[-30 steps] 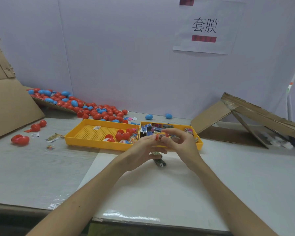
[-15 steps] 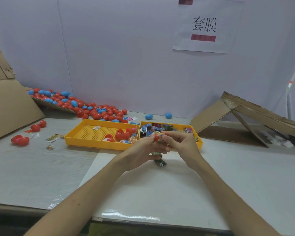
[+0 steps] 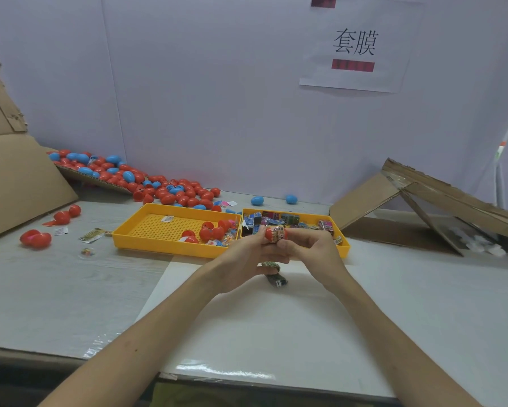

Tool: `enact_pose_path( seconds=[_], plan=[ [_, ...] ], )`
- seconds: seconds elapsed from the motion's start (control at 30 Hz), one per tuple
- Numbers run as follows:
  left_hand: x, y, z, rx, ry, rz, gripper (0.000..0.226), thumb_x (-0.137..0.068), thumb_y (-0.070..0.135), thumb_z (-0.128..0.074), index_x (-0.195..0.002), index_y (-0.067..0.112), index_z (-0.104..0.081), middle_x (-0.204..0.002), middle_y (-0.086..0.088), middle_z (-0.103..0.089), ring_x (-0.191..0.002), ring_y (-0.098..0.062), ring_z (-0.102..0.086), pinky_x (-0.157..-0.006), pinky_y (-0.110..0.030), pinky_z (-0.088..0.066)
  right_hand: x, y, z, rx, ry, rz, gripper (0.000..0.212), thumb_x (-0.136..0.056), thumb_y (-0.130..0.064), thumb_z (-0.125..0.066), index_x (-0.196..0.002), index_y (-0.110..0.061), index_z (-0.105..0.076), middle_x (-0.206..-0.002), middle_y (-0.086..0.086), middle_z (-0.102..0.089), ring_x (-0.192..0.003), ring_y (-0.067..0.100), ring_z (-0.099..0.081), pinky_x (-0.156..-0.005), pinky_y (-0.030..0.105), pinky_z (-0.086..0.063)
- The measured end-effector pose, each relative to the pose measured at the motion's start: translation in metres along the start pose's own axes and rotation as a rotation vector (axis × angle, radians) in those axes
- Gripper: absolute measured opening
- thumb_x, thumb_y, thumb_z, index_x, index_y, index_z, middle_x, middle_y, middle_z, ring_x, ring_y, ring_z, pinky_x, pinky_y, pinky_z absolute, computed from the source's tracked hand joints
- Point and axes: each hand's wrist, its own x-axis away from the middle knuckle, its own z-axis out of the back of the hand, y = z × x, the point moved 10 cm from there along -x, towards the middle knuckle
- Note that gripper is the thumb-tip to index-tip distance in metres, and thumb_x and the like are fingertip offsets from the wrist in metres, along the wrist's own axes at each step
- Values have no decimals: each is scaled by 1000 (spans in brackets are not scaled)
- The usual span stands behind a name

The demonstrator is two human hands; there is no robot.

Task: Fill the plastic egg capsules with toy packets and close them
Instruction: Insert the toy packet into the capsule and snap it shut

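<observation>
Head view: the left hand (image 3: pixel 245 255) pinches a red egg capsule (image 3: pixel 268 234), the right hand (image 3: pixel 310 248) pinches the toy packet (image 3: pixel 278 231) jutting from it, so stuffing, I judge; next, tuck it fully inside.

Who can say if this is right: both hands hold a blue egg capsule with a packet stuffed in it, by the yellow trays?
The colour is wrong: the head view shows the egg capsule is red, not blue. The left hand and right hand both hold it, a packet stuffed in it, by the yellow trays.
</observation>
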Motion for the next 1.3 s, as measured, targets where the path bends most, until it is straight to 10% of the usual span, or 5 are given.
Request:
enact_pose_path(
  seconds=[0.67, 0.87, 1.3],
  plan=[
    [3, 8, 4, 36, 62, -52, 42, -110, 35, -35, -122, 11, -66, -121, -9, -73, -109, -16, -70, -99, -37, -48, 0, 2, 5, 86, 82, -1, 30, -70, -3, -89, -90, -12, -68, -99, -1, -74, -83, 18, -75, -81, 47, -61],
    [3, 5, 7, 62, 93, -46, 43, -111, 36, -32, -117, 12, -68, -118, -9, -74, -110, -19, -70, -95, -36, -49, 1, -3, -5, 64, -7, 20, 35, -84, -16, -81, -114, -32, -73, -110, -12, -74, -102, 11, -71, -89, 43, -59],
    [1, -1, 12, 143, 131, -5, 39, -110, 33, -35, -121, 9, -64, -111, -7, -77, -103, -17, -74, -90, -34, -52, 0, 5, 0, -83, -2, -8, 34, -83, -3, -77, -117, -7, -73, -106, 4, -77, -105, 15, -72, -93, 34, -58]
  ],
)
